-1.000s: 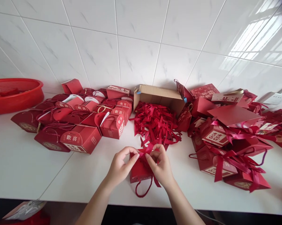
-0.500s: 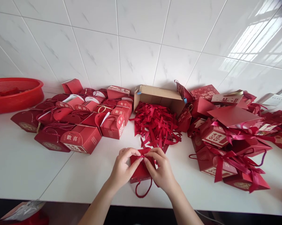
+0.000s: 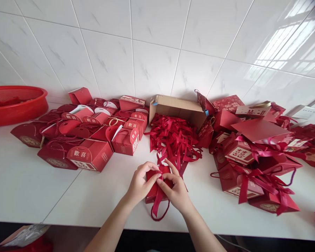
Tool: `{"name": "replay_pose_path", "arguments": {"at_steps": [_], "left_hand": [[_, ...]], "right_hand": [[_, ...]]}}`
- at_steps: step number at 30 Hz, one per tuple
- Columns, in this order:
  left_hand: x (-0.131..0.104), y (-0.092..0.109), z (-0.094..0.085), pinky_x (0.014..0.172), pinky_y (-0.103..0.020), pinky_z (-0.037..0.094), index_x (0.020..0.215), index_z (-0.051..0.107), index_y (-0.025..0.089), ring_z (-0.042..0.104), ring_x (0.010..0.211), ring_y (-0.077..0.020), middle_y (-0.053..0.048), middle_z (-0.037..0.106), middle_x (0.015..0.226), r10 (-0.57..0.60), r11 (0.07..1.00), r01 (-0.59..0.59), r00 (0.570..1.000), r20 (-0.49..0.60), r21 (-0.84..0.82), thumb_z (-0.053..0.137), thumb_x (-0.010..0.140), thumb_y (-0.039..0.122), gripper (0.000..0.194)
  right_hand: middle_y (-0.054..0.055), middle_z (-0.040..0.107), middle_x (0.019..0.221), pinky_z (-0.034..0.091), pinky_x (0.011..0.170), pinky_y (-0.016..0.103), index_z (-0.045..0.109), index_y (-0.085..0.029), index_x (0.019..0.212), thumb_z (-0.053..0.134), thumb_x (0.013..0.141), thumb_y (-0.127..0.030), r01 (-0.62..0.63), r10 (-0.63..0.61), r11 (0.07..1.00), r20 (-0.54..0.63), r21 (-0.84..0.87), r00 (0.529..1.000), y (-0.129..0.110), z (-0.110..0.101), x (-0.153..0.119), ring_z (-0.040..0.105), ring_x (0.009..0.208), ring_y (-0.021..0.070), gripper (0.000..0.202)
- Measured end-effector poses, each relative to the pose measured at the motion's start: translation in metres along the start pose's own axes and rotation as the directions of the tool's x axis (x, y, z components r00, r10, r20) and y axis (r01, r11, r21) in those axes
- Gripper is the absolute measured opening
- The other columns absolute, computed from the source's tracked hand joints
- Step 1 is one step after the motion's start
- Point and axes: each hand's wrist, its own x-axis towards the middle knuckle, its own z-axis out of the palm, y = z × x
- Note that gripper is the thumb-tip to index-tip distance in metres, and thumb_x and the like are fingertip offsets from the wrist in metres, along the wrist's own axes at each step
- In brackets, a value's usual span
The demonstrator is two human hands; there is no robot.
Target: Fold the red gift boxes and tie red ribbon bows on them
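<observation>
A small red gift box [image 3: 151,190] stands on the white counter in front of me, with a dark red cord handle [image 3: 161,218] looping out at its near side. Over its top runs a red ribbon [image 3: 158,201], one tail hanging toward me. My left hand [image 3: 141,182] is closed, thumb and index finger pinching the ribbon above the box. From the other side my right hand [image 3: 176,187] also pinches the ribbon, its fingertips meeting those of the left. The bit of ribbon between the fingertips is partly hidden.
Beyond the box, a heap of red ribbons [image 3: 173,136] spills from a cardboard box [image 3: 178,103]. Red gift boxes [image 3: 90,155] crowd the left side, beside a red plastic basket [image 3: 39,108]. Ribboned boxes [image 3: 241,182] are piled at right. A tiled wall [image 3: 157,63] rises behind.
A ribbon tail now hangs down over the near side of the box, and another piece sticks up at the far side. Both hands stay at the box, with the right fingers shifted.
</observation>
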Motion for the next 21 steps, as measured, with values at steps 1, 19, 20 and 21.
{"name": "replay_pose_path", "arguments": {"at_steps": [1, 19, 20, 21], "left_hand": [[0.0, 0.001, -0.001, 0.084, -0.033, 0.053, 0.092, 0.06, 0.021, 0.066, 0.092, -0.0197, -0.004, 0.068, 0.091, -0.001, 1.0, 0.001, 1.0, -0.013, 0.002, 0.061, 0.087, 0.028, 0.008], [-0.005, 0.012, -0.023, 0.086, -0.035, 0.049, 0.077, 0.067, 0.025, 0.066, 0.085, -0.0203, -0.002, 0.07, 0.082, 0.069, 0.973, -0.09, 0.992, 0.104, 0.213, 0.057, 0.088, 0.022, 0.015], [-0.005, 0.013, -0.025, 0.086, -0.035, 0.049, 0.079, 0.066, 0.024, 0.066, 0.087, -0.0204, -0.002, 0.069, 0.085, 0.06, 0.975, -0.087, 0.989, 0.135, 0.205, 0.055, 0.089, 0.022, 0.015], [-0.005, 0.015, -0.027, 0.087, -0.034, 0.049, 0.08, 0.065, 0.024, 0.065, 0.09, -0.0206, -0.003, 0.069, 0.089, 0.055, 0.976, -0.088, 0.985, 0.164, 0.2, 0.053, 0.089, 0.022, 0.015]], "right_hand": [[0.011, 0.033, 0.155, 0.024, 0.116, 0.052, 0.072, -0.02, 0.077, 0.067, 0.084, -0.046, -0.006, 0.007, 1.0, -0.023, 0.025, 1.0, 0.001, 0.002, 0.0, 0.029, 0.144, 0.0336, 0.027], [0.011, 0.064, 0.118, 0.043, 0.103, 0.044, 0.067, -0.022, 0.092, 0.054, 0.092, -0.038, 0.071, -0.064, 0.997, -0.164, 0.039, 0.984, 0.003, 0.0, -0.009, 0.056, 0.117, 0.0261, 0.021], [0.01, 0.066, 0.113, 0.045, 0.099, 0.043, 0.064, -0.022, 0.1, 0.056, 0.091, -0.034, 0.101, -0.1, 0.995, -0.16, -0.005, 0.982, 0.005, -0.003, -0.007, 0.06, 0.109, 0.0244, 0.017], [0.009, 0.067, 0.109, 0.047, 0.094, 0.042, 0.062, -0.022, 0.106, 0.057, 0.089, -0.03, 0.128, -0.135, 0.99, -0.141, -0.059, 0.981, 0.007, -0.007, -0.004, 0.062, 0.102, 0.0234, 0.019]]}}
